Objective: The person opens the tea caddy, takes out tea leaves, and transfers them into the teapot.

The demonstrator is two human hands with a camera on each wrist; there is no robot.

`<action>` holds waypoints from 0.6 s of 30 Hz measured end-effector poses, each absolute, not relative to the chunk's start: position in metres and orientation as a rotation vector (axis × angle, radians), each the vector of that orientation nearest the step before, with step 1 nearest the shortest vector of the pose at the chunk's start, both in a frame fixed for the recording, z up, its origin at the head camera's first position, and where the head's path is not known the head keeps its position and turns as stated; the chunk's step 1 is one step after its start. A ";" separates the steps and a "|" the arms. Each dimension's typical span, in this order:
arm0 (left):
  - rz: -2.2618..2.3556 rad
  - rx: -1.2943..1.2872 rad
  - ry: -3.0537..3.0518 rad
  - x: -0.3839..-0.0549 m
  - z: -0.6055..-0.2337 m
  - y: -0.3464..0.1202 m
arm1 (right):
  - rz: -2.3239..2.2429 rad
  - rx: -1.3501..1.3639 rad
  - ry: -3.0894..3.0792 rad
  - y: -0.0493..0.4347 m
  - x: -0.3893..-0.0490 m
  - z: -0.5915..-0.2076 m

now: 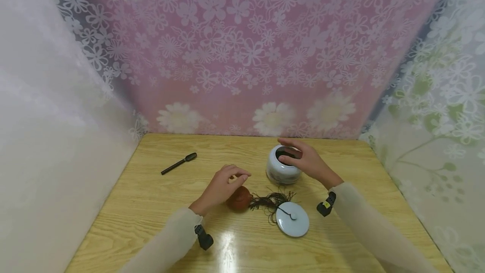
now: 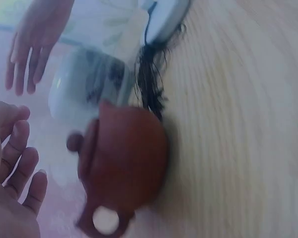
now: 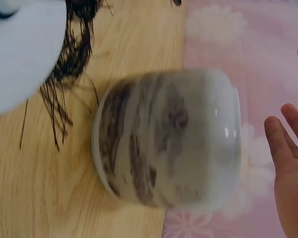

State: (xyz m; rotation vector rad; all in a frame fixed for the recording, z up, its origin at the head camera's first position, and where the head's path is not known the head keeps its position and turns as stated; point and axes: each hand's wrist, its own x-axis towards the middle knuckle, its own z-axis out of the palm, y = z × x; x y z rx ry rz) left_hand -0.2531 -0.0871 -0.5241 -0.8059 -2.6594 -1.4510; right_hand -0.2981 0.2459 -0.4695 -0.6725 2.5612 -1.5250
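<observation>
A round white jar (image 1: 283,175) with dark painted marks stands upright at the right of the table, its mouth uncovered and dark inside. Over that mouth hovers my right hand (image 1: 310,161), fingers spread and holding nothing. My left hand (image 1: 221,188) is just above a small reddish-brown clay teapot (image 1: 239,201), its fingers loosely bent with nothing between them. In the left wrist view the teapot (image 2: 131,153) shows its knobbed lid and loop handle, beside the fingers. A pale round lid (image 1: 292,226) with a knob lies in front of the jar.
Thin dark strands (image 1: 270,200) lie loose between teapot and lid, one across the lid. At the back left of the wooden table (image 1: 132,214) is a dark scoop (image 1: 191,156). Flowered cloth (image 1: 250,54) hangs behind, with pale walls at both sides.
</observation>
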 end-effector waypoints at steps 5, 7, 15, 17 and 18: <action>-1.451 -0.896 -2.643 -0.252 -0.514 -0.061 | -1.525 -0.647 2.619 0.262 -0.306 -0.474; -1.460 -0.937 -2.640 -0.251 -0.512 -0.051 | -1.515 -0.639 2.649 0.267 -0.309 -0.478; -1.463 -1.104 -2.680 -0.243 -0.519 -0.017 | -1.496 -0.556 2.693 0.288 -0.317 -0.495; -1.448 -1.164 -2.686 -0.240 -0.523 -0.009 | -1.499 -0.543 2.688 0.292 -0.318 -0.500; -1.434 -1.196 -2.686 -0.239 -0.525 -0.005 | -1.501 -0.546 2.681 0.294 -0.318 -0.503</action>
